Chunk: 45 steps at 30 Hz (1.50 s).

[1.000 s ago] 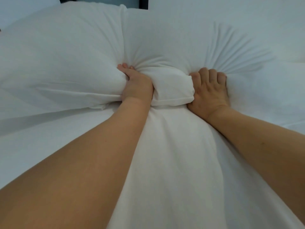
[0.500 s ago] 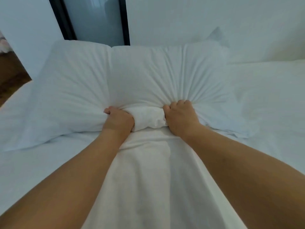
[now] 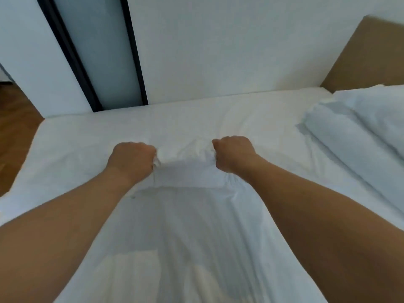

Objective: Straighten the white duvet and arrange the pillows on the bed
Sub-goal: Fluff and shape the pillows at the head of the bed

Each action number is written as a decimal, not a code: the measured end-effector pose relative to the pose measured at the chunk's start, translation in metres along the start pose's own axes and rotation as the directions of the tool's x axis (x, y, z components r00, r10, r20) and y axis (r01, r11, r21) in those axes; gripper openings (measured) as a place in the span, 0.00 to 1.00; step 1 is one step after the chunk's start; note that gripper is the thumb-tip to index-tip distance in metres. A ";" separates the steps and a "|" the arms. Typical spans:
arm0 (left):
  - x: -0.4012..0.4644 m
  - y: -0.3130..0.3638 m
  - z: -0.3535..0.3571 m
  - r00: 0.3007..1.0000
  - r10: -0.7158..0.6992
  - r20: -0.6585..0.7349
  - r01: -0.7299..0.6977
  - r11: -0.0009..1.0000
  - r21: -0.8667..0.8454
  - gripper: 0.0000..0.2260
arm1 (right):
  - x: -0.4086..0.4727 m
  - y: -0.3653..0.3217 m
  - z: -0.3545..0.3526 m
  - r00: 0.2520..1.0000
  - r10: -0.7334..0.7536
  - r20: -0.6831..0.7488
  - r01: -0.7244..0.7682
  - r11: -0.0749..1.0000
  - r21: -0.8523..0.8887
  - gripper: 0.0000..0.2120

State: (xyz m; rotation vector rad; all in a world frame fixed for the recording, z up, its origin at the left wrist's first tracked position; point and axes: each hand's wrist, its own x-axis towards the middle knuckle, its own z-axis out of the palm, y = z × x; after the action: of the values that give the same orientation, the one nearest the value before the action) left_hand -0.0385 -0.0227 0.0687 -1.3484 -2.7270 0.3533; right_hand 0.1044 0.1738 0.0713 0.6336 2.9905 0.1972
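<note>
Two bare forearms are reaching forward from the near edge over the white duvet (image 3: 196, 248), which is lying stretched with long lengthwise creases between them. Left hand (image 3: 132, 159) is making a fist, its grip bunching a fold of the duvet at the knuckles; right hand (image 3: 234, 154) is doing the same, fingers curled tight into the fabric. A raised, pulled-taut ridge of cloth is running between the two fists, with a shadowed dip just behind it. Past the hands the duvet is lying flatter, covering the bed (image 3: 65, 132) up to its far edge by the wall (image 3: 218, 51). Pillows (image 3: 360, 127) are sitting at the far right, stacked or overlapping, well apart from both hands, in front of a brown headboard (image 3: 367, 53). Far left, wood floor (image 3: 13, 127) and a dark-framed door panel (image 3: 98, 51) are showing.
</note>
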 end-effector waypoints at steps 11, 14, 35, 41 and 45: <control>-0.106 0.121 -0.357 0.901 0.433 0.035 -0.428 0.898 -0.107 0.07 | -0.305 0.134 -0.303 0.900 0.399 0.178 -0.422 0.899 0.117 0.09; -0.116 0.168 -0.429 0.834 0.552 0.007 -0.551 0.833 -0.052 0.07 | -0.371 0.167 -0.340 0.825 0.531 0.195 -0.560 0.816 0.143 0.12; -0.028 0.507 -0.608 0.732 0.658 -0.176 -0.654 0.751 0.091 0.09 | -0.521 0.502 -0.365 0.604 0.703 0.375 -0.766 0.383 0.516 0.10; 0.102 0.602 -0.640 0.717 0.619 -0.320 -0.640 0.767 0.047 0.11 | -0.460 0.635 -0.377 0.588 0.731 0.347 -0.718 0.274 0.640 0.10; 0.196 0.659 -0.680 0.669 0.578 -0.469 -0.674 0.737 -0.053 0.09 | -0.415 0.729 -0.393 0.571 0.784 0.244 -0.706 0.318 0.633 0.14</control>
State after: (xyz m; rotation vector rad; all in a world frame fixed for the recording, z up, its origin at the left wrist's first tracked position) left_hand 0.4686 0.6350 0.5638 -2.1249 -1.9051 -0.2198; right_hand 0.7321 0.6217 0.5840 2.1420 2.4626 -0.9239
